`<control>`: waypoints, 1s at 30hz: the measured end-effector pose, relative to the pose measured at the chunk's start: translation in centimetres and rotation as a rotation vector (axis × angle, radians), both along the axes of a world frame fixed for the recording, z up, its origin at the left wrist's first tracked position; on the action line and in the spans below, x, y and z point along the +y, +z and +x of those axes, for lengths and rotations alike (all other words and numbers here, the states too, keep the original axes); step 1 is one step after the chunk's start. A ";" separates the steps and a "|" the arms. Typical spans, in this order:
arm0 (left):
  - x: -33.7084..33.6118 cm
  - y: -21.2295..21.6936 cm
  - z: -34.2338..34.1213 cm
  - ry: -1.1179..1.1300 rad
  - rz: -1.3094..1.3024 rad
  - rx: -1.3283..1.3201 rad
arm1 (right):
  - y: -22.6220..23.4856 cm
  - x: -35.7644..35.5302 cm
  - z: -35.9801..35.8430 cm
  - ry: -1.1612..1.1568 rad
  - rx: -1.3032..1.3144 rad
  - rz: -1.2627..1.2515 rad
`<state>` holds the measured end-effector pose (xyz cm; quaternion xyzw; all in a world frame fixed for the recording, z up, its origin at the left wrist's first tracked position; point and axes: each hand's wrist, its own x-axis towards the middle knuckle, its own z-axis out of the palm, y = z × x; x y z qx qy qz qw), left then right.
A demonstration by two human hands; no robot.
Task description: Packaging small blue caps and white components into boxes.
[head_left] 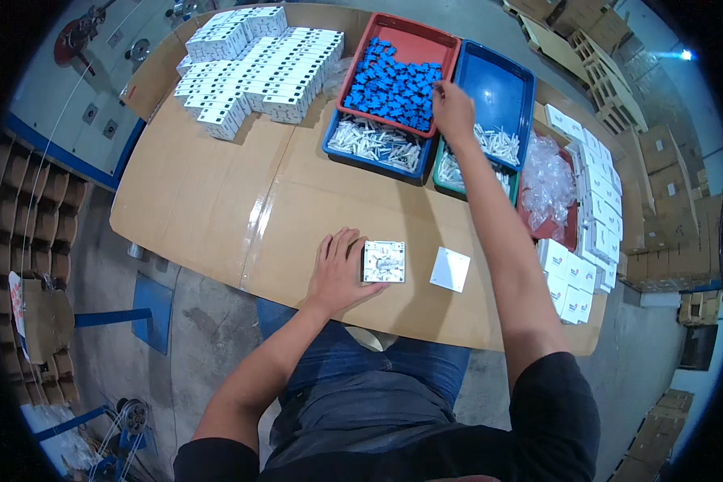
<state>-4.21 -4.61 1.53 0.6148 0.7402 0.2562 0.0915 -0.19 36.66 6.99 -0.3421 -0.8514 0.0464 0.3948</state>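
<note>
So my left hand [337,273] lies flat, steadying the white plate [384,262]; right hand [452,108] at 12 o'clock pinches blue clips [394,84]. Overreaching could probably nudge the red tray [450,44].

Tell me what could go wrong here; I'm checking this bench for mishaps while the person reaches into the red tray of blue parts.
1. The red tray sits stacked on a blue tray; the right hand digging at its edge might tip it or flick blue parts out.
2. The white square plate lies loose near the table edge; the returning arm might sweep it off.
3. The left hand only rests beside the square module, so it could slide.
</note>
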 end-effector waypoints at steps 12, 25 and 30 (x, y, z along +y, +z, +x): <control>0.1 -0.1 -0.3 -0.006 0.074 -0.010 | 0.6 7.1 -7.3 -0.144 -0.400 0.206; -0.3 -0.2 0.1 -0.011 0.100 -0.001 | 8.9 -12.1 2.0 0.372 0.428 0.431; -0.7 -0.4 0.3 0.011 0.040 0.013 | 10.3 -18.2 7.0 0.405 0.489 0.450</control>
